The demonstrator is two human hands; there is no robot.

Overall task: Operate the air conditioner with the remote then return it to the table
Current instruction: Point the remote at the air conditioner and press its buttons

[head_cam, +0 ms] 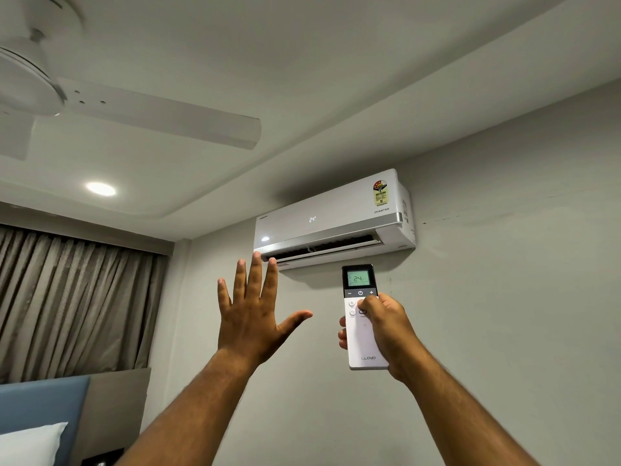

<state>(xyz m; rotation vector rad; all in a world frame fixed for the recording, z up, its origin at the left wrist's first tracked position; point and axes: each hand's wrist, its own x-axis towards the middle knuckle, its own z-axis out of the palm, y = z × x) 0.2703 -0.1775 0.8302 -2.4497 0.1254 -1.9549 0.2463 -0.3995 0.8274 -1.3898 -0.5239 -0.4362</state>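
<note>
A white air conditioner hangs high on the grey wall, its front reading 24 and its lower flap open. My right hand grips a white remote held upright just below the unit, thumb resting on the buttons under the black top. The remote's lit screen also reads 24. My left hand is raised to the left of the remote, palm toward the unit, fingers spread, holding nothing. Its fingertips overlap the unit's lower left corner in view.
A white ceiling fan hangs at the upper left. A round ceiling light glows below it. Brown curtains cover the left wall. A blue headboard and white pillow sit at the bottom left.
</note>
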